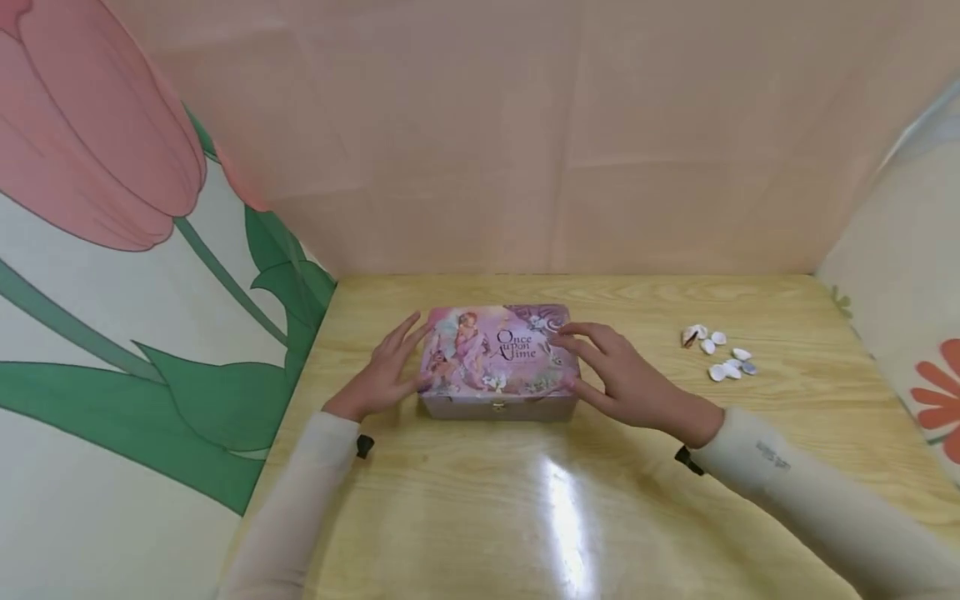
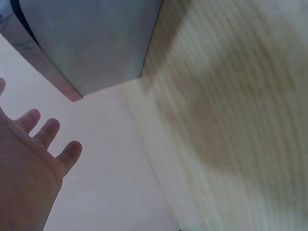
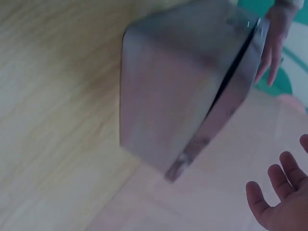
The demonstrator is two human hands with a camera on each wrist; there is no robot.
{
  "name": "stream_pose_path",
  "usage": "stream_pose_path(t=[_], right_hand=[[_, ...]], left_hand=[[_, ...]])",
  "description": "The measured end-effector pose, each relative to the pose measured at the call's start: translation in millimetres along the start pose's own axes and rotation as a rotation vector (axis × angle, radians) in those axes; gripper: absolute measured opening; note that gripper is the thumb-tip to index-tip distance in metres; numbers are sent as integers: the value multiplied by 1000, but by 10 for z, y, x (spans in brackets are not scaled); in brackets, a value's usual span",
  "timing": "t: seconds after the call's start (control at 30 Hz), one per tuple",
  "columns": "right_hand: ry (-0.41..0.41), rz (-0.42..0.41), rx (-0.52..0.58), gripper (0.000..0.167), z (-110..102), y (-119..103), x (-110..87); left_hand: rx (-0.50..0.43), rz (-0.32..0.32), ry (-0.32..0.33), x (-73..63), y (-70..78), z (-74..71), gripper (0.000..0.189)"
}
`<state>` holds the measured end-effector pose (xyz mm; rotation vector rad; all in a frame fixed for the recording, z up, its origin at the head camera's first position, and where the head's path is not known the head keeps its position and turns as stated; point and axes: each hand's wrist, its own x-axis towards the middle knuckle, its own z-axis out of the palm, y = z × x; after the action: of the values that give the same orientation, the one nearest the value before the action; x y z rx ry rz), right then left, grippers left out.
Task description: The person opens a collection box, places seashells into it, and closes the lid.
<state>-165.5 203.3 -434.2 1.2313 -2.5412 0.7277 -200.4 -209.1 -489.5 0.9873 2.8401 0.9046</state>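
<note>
A pink storybook-style box (image 1: 480, 354) with a lid printed "Once upon A Time" and a small gold clasp (image 1: 498, 406) sits upright on the table, its lid down. My left hand (image 1: 384, 371) is at its left side, fingers spread, the fingertips at the lid's left edge. On the right, my right hand (image 1: 626, 375) reaches over the lid's right edge with fingers extended. Both wrist views show the plain side of the box (image 2: 96, 43) (image 3: 163, 96), with a dark gap under the lid rim. Whether the fingertips touch the box, I cannot tell.
Several small white shells (image 1: 726, 369) lie on the wooden table (image 1: 450, 508) to the right of the box, with a brown-marked one (image 1: 693, 335) at the back. A pink cloth wall (image 1: 480, 167) rises behind, and a tulip-patterned panel (image 1: 187, 333) borders the left.
</note>
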Motion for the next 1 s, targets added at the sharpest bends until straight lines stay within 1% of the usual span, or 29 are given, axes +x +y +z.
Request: stream_pose_path(t=[0.17,0.27,0.37,0.43,0.53,0.7,0.8,0.9,1.0], right_hand=[[3,-59,50,50,128,-209,-21],[35,-138,82,43,228,-299,-32],[64,-214,104,42,349,-356,-42],[71,-237,126,43,428,-382,-54],[44,-223,142,42,517,-407,-87],[-1,-172,166,40,586,-436,-127],[-11,-152,212,37,636,-446,-147],[-20,-134,261,33,722,-448,-187],[-35,-95,298,30,826,-446,-245]], left_hand=[[8,-25,-20,-58,24,40,84],[8,-44,-22,-95,12,60,87],[5,-56,-20,-138,-13,82,89],[9,-62,-21,-164,-24,95,90],[8,-74,-21,-198,-16,103,91],[19,-81,-23,-226,-26,121,90],[25,-96,-22,-242,-37,129,90],[12,-110,-18,-254,-38,134,90],[1,-110,-22,-262,-46,149,89]])
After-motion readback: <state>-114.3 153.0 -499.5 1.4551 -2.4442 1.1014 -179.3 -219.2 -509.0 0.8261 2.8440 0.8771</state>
